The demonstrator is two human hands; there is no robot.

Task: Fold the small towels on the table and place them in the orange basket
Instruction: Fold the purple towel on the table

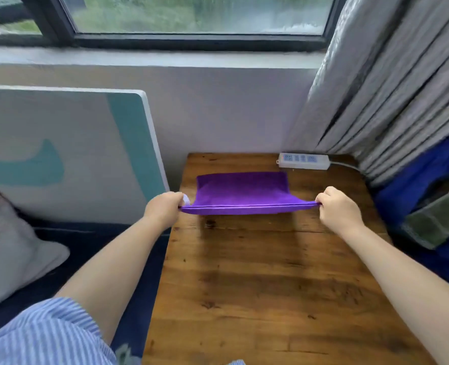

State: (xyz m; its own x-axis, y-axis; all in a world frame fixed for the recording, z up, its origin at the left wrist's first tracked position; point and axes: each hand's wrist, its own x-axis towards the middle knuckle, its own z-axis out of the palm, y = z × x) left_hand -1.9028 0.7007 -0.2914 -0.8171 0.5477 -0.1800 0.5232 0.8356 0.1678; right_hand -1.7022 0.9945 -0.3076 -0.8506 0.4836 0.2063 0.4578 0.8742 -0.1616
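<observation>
A purple towel (243,192) lies on the far half of the wooden table (265,285). Its near edge is lifted off the wood and pulled taut between my hands. My left hand (165,208) pinches the near left corner. My right hand (338,208) pinches the near right corner. The far part of the towel rests flat on the table. No orange basket is in view.
A white power strip (303,161) with its cable lies at the table's far right corner. Grey curtains (392,88) hang at the right above blue and green cloth (434,206). A white and teal board (68,154) leans left of the table, a pillow (12,248) below it.
</observation>
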